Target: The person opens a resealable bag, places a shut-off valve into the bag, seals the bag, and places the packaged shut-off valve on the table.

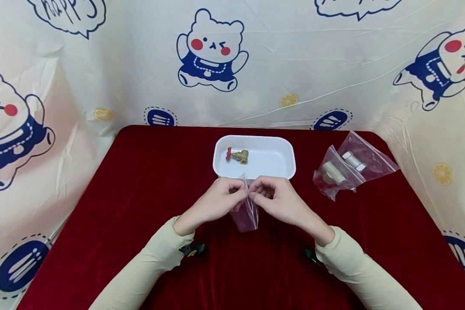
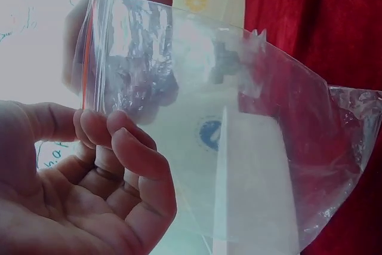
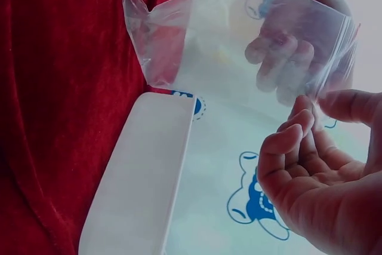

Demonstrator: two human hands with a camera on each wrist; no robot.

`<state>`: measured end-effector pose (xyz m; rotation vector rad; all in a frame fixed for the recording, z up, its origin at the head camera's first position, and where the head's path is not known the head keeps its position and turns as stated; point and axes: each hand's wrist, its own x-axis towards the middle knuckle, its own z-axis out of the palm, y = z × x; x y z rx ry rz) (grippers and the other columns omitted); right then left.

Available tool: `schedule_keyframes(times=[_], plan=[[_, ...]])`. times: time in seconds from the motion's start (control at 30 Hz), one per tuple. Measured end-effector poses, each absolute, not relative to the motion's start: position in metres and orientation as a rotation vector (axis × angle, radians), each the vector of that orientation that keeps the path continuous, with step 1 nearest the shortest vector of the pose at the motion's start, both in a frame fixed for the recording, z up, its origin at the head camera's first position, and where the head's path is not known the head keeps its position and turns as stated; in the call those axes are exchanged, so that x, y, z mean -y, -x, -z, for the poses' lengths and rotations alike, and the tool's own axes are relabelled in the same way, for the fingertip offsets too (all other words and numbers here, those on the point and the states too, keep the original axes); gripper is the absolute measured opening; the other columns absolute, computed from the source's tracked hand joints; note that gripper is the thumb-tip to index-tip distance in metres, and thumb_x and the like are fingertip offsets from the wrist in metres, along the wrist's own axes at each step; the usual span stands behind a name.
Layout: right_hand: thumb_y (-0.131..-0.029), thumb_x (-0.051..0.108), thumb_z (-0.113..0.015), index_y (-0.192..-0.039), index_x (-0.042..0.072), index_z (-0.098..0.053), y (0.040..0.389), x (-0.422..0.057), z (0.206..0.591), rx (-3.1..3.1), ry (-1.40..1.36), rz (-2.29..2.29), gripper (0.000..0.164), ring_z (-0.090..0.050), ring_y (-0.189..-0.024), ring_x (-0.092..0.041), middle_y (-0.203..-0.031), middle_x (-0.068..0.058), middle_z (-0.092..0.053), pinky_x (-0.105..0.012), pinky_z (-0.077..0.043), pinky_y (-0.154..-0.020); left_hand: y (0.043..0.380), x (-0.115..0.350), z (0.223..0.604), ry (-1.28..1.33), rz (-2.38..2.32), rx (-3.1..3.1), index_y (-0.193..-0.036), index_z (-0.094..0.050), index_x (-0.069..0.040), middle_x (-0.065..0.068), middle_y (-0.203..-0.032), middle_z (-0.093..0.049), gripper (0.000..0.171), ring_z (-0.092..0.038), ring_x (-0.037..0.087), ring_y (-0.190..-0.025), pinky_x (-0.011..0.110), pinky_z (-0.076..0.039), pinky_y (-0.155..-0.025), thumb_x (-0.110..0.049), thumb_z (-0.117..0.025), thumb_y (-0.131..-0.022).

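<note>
Both hands hold a clear zip-lock bag (image 1: 247,217) by its top, just in front of the white tray (image 1: 271,161). My left hand (image 1: 224,196) pinches the zip edge between thumb and fingers. Opposite it, my right hand (image 1: 277,198) pinches the same edge. A red line runs along the bag's mouth in the left wrist view, and the bag (image 2: 197,106) looks see-through with nothing inside. In the tray lies a brass valve (image 1: 240,156) with a red handle (image 1: 228,153), toward the left end.
On the right of the dark red cloth (image 1: 159,172) lie two overlapping clear bags. One holds a white pipe fitting (image 1: 354,161), the other a pale T-shaped fitting (image 1: 334,172). A printed white curtain (image 1: 263,64) stands behind and at both sides of the table.
</note>
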<state>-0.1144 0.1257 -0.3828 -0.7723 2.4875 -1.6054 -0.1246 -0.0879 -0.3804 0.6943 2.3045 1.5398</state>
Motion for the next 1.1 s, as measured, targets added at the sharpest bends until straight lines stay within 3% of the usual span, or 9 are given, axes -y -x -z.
schedule_keyframes(times=[0.2,0.4,0.6,0.77,1.1], plan=[[-0.096,0.004,-0.069,-0.089,0.012,-0.075,0.1144,-0.1259,0.3847,-2.474,0.773,1.623,0.012,-0.061,-0.069,-0.015,-0.078,0.004,-0.068,-0.027,-0.049,-0.062,0.125,0.0865,0.3804,-0.692,-1.581,-2.312,-0.073,-0.059,-0.008,0.004,-0.06,-0.056,0.034,-0.056,0.019,-0.055,0.033,-0.05,-0.051,-0.017,-0.058,-0.105],[-0.09,-0.001,-0.066,-0.083,0.012,-0.072,0.1144,-0.127,0.3844,-2.5,0.77,1.607,0.016,-0.055,-0.065,-0.013,-0.074,0.005,-0.064,-0.027,-0.046,-0.059,0.125,0.0868,0.3801,-0.726,-1.584,-2.336,-0.076,-0.061,-0.01,0.002,-0.062,-0.056,0.029,-0.054,0.017,-0.057,0.028,-0.042,-0.052,-0.014,-0.061,-0.104],[-0.092,0.002,-0.067,-0.088,0.012,-0.074,0.1144,-0.1269,0.383,-2.495,0.778,1.581,0.013,-0.056,-0.066,-0.013,-0.076,0.005,-0.065,-0.025,-0.047,-0.06,0.125,0.086,0.3795,-0.745,-1.574,-2.307,-0.074,-0.059,-0.009,0.003,-0.062,-0.057,0.029,-0.053,0.016,-0.056,0.026,-0.041,-0.051,-0.01,-0.059,-0.103],[-0.09,0.001,-0.067,-0.082,0.014,-0.071,0.1159,-0.1294,0.3844,-2.542,0.79,1.584,0.015,-0.052,-0.063,-0.013,-0.071,0.006,-0.061,-0.025,-0.043,-0.057,0.1245,0.0858,0.3801,-0.732,-1.563,-2.339,-0.069,-0.054,-0.013,0.001,-0.059,-0.052,0.031,-0.047,0.012,-0.054,0.026,-0.037,-0.051,-0.008,-0.059,-0.1],[-0.092,0.006,-0.071,-0.085,0.015,-0.074,0.1149,-0.1288,0.3831,-2.584,0.758,1.549,0.012,-0.058,-0.067,-0.015,-0.075,0.006,-0.065,-0.029,-0.049,-0.061,0.1244,0.0848,0.3834,-0.751,-1.541,-2.362,-0.067,-0.052,-0.014,-0.003,-0.057,-0.047,0.03,-0.042,0.01,-0.053,0.025,-0.034,-0.052,-0.007,-0.057,-0.096]])
